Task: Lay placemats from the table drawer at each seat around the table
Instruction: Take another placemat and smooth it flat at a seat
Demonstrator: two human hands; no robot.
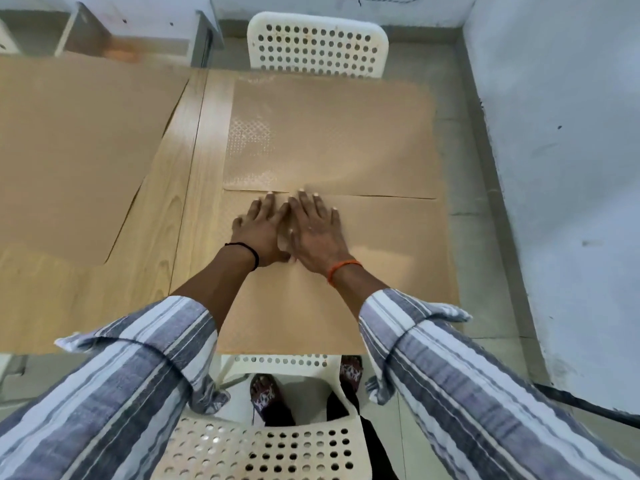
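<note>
Both hands (291,230) flat on near placemat (391,258)

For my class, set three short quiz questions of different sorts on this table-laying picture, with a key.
1. True or false: both hands lie flat, palms down, on the near placemat.
2. Which wrist wears the orange band? A) left B) right
3. Fill in: the far placemat lies in front of a white perforated ____.

Key:
1. True: the left hand and right hand press on it side by side, near its far edge.
2. B; the left wrist wears a black band.
3. chair
</note>
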